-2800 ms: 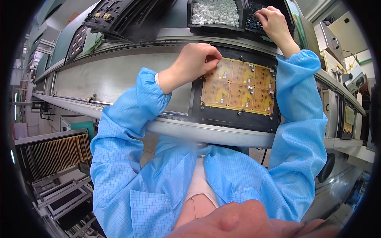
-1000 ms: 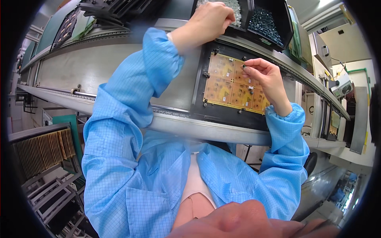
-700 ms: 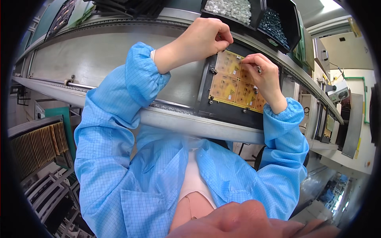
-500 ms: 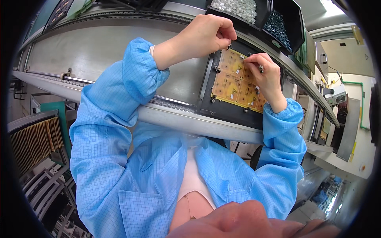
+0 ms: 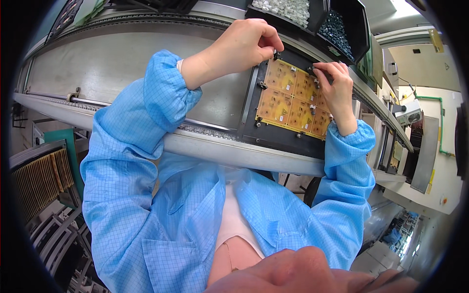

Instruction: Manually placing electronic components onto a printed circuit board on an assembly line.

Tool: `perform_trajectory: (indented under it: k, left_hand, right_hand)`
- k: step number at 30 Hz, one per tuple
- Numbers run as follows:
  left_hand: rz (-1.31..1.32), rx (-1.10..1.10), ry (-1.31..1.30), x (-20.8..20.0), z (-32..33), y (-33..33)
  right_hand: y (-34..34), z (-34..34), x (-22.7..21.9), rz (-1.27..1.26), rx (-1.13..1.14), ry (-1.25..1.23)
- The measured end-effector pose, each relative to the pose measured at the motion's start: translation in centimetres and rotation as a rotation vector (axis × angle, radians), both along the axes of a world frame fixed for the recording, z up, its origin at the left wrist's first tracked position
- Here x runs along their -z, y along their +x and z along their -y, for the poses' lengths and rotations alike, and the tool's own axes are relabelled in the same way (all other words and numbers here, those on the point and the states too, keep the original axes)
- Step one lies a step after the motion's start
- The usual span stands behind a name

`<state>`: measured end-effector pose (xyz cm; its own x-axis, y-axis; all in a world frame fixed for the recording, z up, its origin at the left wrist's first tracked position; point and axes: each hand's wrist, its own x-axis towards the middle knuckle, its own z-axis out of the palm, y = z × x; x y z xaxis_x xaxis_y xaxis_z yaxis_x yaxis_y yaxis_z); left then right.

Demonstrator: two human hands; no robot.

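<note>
The left hand (image 5: pixel 248 44) arches from a bent wrist, thumb and forefinger curled close; the yellow circuit panel (image 5: pixel 279 101) lies just right of and below it, under the right hand's (image 5: pixel 337 83) drooping, nearly meeting fingertips. Whether either grips anything, I cannot tell.

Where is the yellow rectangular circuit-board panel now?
Right of centre in the head view: the yellow panel lies on a flat black carrier, the bare left hand by its upper-left corner, the bare right hand over its upper-right area.
</note>
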<state>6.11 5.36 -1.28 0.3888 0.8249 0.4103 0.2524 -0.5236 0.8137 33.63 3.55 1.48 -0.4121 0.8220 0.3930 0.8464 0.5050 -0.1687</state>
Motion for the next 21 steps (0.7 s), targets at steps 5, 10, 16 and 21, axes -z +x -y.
perform_trajectory:
  k: [5,10,16,21]
  left_hand:
    - [0.031,-0.020,0.022,-0.1,-0.1,0.1]
    - [-0.038,0.002,-0.038,-0.1,0.1,-0.4]
    - [-0.011,0.032,-0.072,0.0,0.1,-0.1]
    - [0.005,0.060,-0.086,0.0,0.7,-0.2]
  right_hand:
    - [0.3,-1.0,-0.7,0.069,0.042,0.052]
    - [0.9,-1.7,-0.4,0.100,0.014,-0.029]
    - [1.3,-2.1,0.6,0.183,-0.035,0.000]
    - [1.2,-0.9,-1.5,-0.229,0.131,-0.330]
